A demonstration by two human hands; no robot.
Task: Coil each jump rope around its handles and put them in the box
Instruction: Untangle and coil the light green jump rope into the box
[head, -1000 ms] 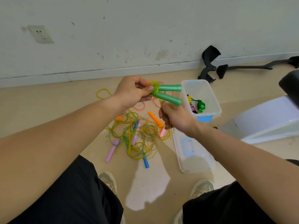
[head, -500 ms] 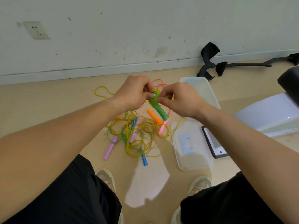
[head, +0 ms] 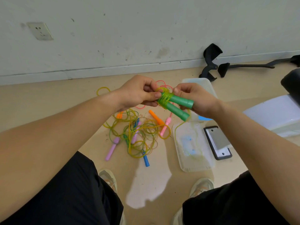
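While under jump ropes [head: 135,138], beige floor [head: 40,101].

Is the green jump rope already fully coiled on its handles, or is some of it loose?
Partly coiled: several turns wrap the green handles, but a loose strand hangs down onto the lid on the floor.

Two green handles [head: 177,105] lie side by side in midair, free ends splayed toward 4 o'clock, bound at the 10 o'clock end by tight yellow-green cord [head: 164,99], its tail hanging toward 6; the loose rope tangle [head: 139,135] sprawls on the floor at 7 o'clock; the translucent box [head: 204,83] sits at 2 o'clock.
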